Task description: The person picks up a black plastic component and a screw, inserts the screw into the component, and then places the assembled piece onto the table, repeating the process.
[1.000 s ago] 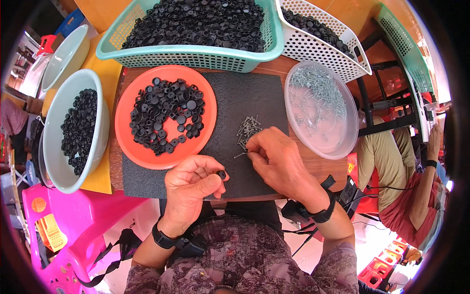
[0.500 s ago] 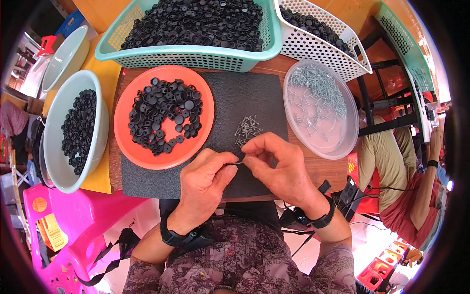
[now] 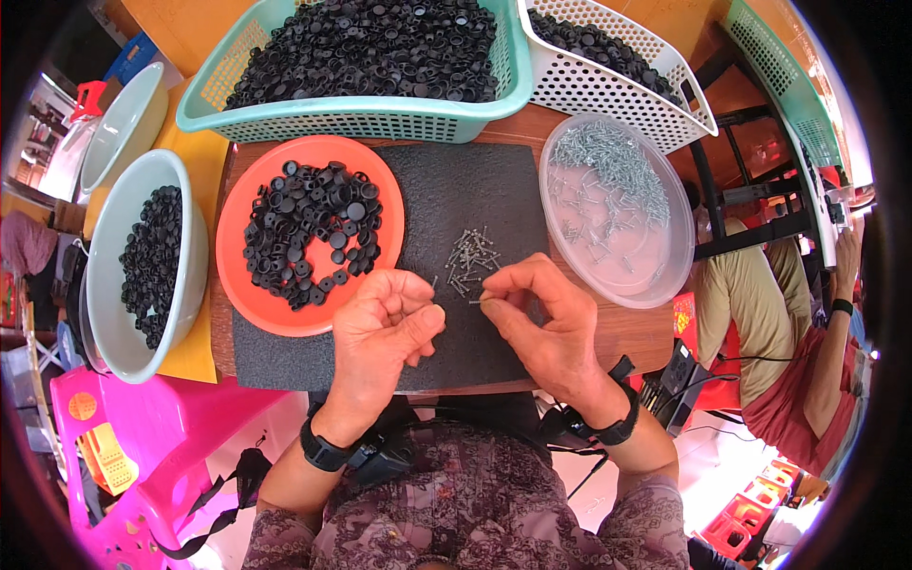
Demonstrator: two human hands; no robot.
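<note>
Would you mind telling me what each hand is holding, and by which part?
The right hand pinches a small screw by one end. The left hand is curled shut; its contents cannot be told.

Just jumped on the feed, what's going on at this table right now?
A person sits at a dark mat with both hands over it. The right hand pinches a small metal screw at its fingertips, beside a little pile of screws. The left hand is curled shut close by; what it holds is hidden. An orange plate of black plastic parts lies to the left, a clear tub of screws to the right, and baskets of black parts behind.
</note>
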